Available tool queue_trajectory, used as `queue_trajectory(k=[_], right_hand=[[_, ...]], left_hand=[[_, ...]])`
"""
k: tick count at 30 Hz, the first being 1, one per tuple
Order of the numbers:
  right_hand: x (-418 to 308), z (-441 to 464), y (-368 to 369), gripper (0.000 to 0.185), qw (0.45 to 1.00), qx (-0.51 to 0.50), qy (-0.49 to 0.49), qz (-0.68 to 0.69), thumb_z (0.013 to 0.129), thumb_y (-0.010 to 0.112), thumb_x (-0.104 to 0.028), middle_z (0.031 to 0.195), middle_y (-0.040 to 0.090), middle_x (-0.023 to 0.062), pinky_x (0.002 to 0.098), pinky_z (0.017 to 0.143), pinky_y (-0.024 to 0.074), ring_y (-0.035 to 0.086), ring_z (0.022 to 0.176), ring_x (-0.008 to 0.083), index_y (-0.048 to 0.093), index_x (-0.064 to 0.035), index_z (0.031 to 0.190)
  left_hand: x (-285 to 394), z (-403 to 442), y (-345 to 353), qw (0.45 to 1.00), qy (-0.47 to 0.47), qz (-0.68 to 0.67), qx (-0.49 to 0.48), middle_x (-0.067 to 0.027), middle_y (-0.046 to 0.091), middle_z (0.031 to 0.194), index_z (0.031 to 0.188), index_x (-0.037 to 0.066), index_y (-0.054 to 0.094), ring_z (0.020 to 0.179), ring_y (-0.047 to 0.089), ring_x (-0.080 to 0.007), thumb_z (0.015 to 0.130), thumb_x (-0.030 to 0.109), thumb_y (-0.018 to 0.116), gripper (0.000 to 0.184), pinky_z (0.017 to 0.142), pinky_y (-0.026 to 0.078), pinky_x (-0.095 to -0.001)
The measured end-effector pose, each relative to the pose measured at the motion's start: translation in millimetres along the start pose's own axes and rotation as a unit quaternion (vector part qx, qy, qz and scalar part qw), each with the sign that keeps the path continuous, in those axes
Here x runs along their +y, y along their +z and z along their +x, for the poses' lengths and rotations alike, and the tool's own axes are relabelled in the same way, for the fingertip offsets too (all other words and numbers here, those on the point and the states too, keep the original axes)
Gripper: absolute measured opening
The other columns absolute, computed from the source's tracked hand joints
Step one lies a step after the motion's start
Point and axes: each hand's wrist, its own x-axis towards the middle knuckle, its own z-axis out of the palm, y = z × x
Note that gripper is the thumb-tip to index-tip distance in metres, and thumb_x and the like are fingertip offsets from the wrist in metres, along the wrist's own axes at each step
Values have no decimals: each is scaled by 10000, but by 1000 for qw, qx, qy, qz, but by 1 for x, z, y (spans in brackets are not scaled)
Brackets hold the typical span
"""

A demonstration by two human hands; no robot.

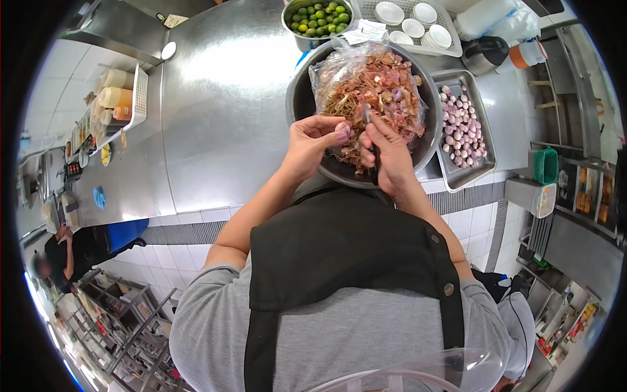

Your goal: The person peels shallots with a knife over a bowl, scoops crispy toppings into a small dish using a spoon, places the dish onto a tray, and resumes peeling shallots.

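My left hand (309, 144) pinches a small pinkish shallot (342, 130) between thumb and fingertips, over the near left part of a large metal bowl (297, 98). Just to its right, my right hand (390, 153) is closed round the dark handle of a small knife (367, 116), blade pointing away from me. Below both hands the bowl holds a clear plastic bag (326, 68) full of shallots and dry, reddish-brown skins (392, 85). A metal tray (488, 153) of peeled shallots (462, 127) stands to the right of the bowl.
Beyond the bowl are a pot of green limes (320, 19) and a white basket (452, 49) with small white bowls (390, 13). A kettle (486, 55) stands at the right rear. Sauce bottles (116, 98) sit in a rack on the left. Another person (65, 255) is at far left.
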Motion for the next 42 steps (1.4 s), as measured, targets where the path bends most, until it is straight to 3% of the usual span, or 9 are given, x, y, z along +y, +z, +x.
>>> queue_trajectory(k=[3, 5, 9, 13, 19, 26, 28, 34, 42], right_hand=[[-13, -5, -1, 528, 998, 0, -37, -60, 1042, 516, -148, 767, 512, -19, 204, 506, 343, 427, 568, 55, 361, -160, 1546], [-20, -18, 7, 572, 960, -22, -137, -244, 1036, 520, -133, 766, 505, -22, 202, 518, 348, 406, 574, 45, 316, -173, 1568], [-38, -38, 19, 550, 930, -133, -73, -335, 1020, 542, -115, 837, 535, -47, 193, 648, 400, 408, 702, 54, 380, -166, 1543], [-38, -37, 18, 510, 921, -124, -81, -361, 1022, 548, -123, 915, 567, -49, 205, 681, 404, 413, 738, 63, 426, -143, 1517], [-33, -36, 13, 464, 928, -123, -68, -344, 1029, 535, -127, 912, 580, -54, 208, 671, 402, 404, 729, 59, 471, -137, 1488], [-22, -30, 12, 429, 926, -101, -108, -349, 1043, 501, -142, 858, 566, -46, 197, 638, 375, 390, 693, 52, 494, -127, 1472], [-19, -27, 8, 417, 953, -89, -81, -277, 1051, 492, -157, 788, 510, -38, 195, 571, 347, 370, 639, 49, 505, -134, 1466], [-18, -22, 9, 437, 987, -36, -51, -147, 1055, 497, -175, 702, 409, -46, 189, 488, 307, 346, 584, 39, 474, -157, 1490], [-16, -19, 8, 463, 960, 1, -131, -247, 1051, 493, -140, 697, 407, -50, 181, 496, 319, 353, 584, 37, 446, -187, 1509]], left_hand=[[12, -2, -4, 998, 8, 42, -35, -121, 698, 990, 1074, -55, 677, 892, 689, -169, 815, -38, 769, 275, 801, 587, -298], [17, -1, -5, 996, 34, 65, -47, -116, 694, 991, 1058, -54, 686, 885, 686, -164, 787, -47, 786, 290, 793, 584, -288], [30, 3, -1, 983, 64, 163, -55, -98, 690, 989, 1010, -49, 714, 856, 668, -133, 735, -66, 817, 294, 755, 558, -253], [36, 1, 12, 979, 85, 175, -59, -87, 695, 965, 1006, -44, 725, 835, 651, -110, 731, -77, 816, 291, 729, 533, -230], [35, -1, 13, 968, 92, 231, -37, -95, 701, 949, 1006, -49, 726, 831, 650, -105, 739, -82, 814, 283, 707, 519, -214], [37, -4, 18, 975, 94, 200, -26, -129, 703, 989, 1031, -63, 713, 902, 687, -159, 776, -78, 784, 264, 824, 588, -289], [37, -5, 22, 976, 95, 195, -29, -141, 704, 1015, 1058, -67, 703, 917, 691, -173, 784, -79, 777, 284, 847, 593, -304], [30, -2, 16, 992, 47, 106, -39, -180, 695, 1134, 1185, -76, 638, 1004, 684, -192, 802, -99, 741, 397, 896, 572, -318], [21, 0, 13, 996, -9, -57, -68, -158, 670, 1184, 1213, -55, 616, 1091, 654, -209, 931, -38, 590, 283, 991, 528, -335]])
